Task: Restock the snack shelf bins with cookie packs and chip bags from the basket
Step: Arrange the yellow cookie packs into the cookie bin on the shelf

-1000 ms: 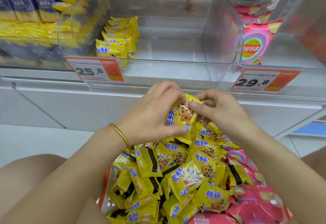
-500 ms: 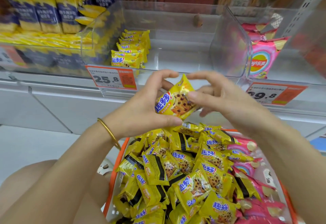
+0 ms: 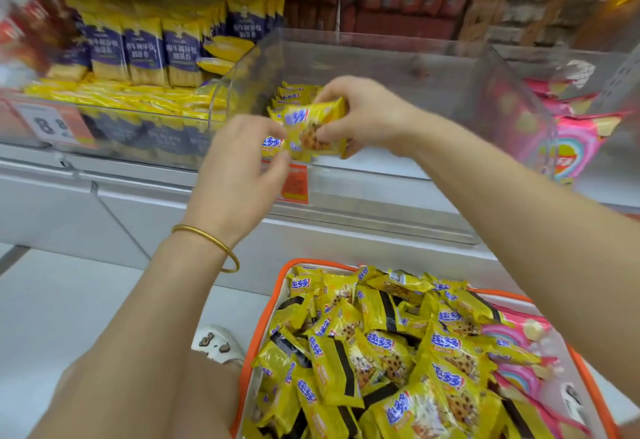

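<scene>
Right hand [image 3: 367, 116] is curled over the top of the yellow cookie packs [image 3: 317, 130], which look like two stacked, with the thumb underneath. Left hand [image 3: 239, 168] pinches their left end, and the bundle is held over the near lip of the clear middle bin [image 3: 381, 58], just near of the row of matching packs [image 3: 294, 92] at its left side. Step looks like placing: next move calls for easing them in upright beside that row, then going back to the orange-rimmed basket [image 3: 263, 303] below, heaped with loose cookie packs [image 3: 381, 352] and pink chip bags [image 3: 516, 334] at its right.
</scene>
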`<state>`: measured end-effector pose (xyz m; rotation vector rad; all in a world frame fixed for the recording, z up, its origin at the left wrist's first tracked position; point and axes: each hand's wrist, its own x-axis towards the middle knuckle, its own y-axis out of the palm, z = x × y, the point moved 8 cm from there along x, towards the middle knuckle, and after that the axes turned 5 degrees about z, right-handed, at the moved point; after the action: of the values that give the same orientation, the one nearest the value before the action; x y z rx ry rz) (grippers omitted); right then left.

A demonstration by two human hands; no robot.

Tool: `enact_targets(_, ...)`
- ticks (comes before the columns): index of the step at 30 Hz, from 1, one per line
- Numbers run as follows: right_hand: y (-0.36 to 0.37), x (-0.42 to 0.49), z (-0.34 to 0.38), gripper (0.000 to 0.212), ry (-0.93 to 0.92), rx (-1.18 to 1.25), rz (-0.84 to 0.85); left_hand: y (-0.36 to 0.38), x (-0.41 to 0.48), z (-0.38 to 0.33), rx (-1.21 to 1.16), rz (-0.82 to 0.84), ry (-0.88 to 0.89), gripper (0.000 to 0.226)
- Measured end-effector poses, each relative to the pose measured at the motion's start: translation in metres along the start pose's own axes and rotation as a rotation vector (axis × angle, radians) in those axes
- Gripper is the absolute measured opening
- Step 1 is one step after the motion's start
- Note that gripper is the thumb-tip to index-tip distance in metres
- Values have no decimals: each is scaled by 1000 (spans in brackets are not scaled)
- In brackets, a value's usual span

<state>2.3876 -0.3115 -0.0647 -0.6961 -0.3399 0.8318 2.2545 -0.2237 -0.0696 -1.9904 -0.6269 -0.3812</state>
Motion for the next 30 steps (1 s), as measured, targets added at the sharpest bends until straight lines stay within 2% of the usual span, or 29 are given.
enact_targets(5, 34, 33, 0, 51, -54, -406, 40, 6, -3, -3, 31, 66, 17, 42)
enact_targets(10, 43, 38, -1, 39, 48, -799, 72, 5, -3, -1, 20, 60, -13, 30)
enact_targets(13, 53, 38, -2, 45, 89, -782, 128, 5, -2, -1, 37, 58, -28, 30)
enact_targets(19, 55, 37, 4, 28, 114, -850, 102, 7, -3, -3, 33, 40, -17, 34)
enact_targets(26, 38, 25, 5, 45, 160, -853, 111, 8, -5, -6, 72, 26, 8, 38)
enact_targets(28, 26, 16, 11, 52, 167, -821, 82, 7, -7, -8, 91, 1, 21, 37)
enact_targets(30, 9, 1, 22, 48, 131, -781, 3, 3, -10, -18, 98, -53, 76, 32)
